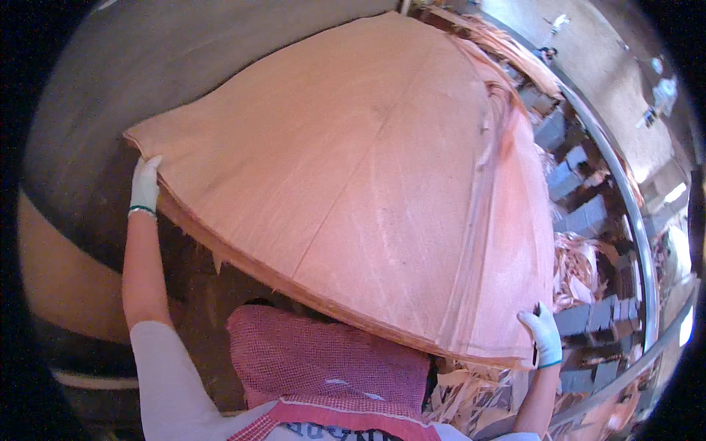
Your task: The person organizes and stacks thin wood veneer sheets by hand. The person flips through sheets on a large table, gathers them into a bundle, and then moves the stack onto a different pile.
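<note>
White-gloved, a worker's left hand (145, 187) pinches the left corner of the veneer (353, 184) as the right hand (545, 338) clasps the near right corner, near heaped scraps (577, 268).

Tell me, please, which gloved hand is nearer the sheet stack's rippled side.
The right hand, by the rippled side of the sheet stack, at its near corner; the left hand holds the left corner.

- left hand (145, 184), white-gloved, gripping the left corner of stacked thin wooden sheets (346, 184);
- right hand (544, 336), also gloved, at their near right corner;
- red checked apron (323, 360) below;
- grey stacks (587, 217) at right
</note>
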Tool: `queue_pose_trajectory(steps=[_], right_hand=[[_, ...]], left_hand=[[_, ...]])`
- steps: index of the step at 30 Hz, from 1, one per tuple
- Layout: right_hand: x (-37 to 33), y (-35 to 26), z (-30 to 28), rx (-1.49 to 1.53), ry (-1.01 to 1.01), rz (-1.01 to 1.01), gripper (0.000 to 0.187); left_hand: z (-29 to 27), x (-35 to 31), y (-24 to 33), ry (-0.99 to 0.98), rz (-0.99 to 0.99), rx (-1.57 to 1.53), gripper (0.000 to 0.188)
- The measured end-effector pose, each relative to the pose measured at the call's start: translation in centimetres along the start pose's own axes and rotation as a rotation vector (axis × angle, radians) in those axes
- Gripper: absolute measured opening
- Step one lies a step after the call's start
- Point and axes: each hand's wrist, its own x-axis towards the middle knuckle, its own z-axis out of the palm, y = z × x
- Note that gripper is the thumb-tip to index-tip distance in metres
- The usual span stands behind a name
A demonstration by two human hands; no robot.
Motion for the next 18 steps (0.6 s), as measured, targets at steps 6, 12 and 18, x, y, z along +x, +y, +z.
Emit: queue_pose_trajectory(steps=[6,12,18], right_hand=[[-0.2,-1.2,1.1,-0.128,0.041,0.032,0.032],[-0.5,-2.3,1.4,-0.263,0.060,-0.001,0.033],[-0.4,1.3,0.8,-0.069,0.009,0.045,0.035]], left_hand=[[16.5,-7.5,7.4,-0.046,0.566,0.853,0.030],[23.0,-18.6,3.0,-0.585,0.980,1.365,0.020],[22.1,-18.9,2.8,-1.222,0.480,1.061,0.044]])
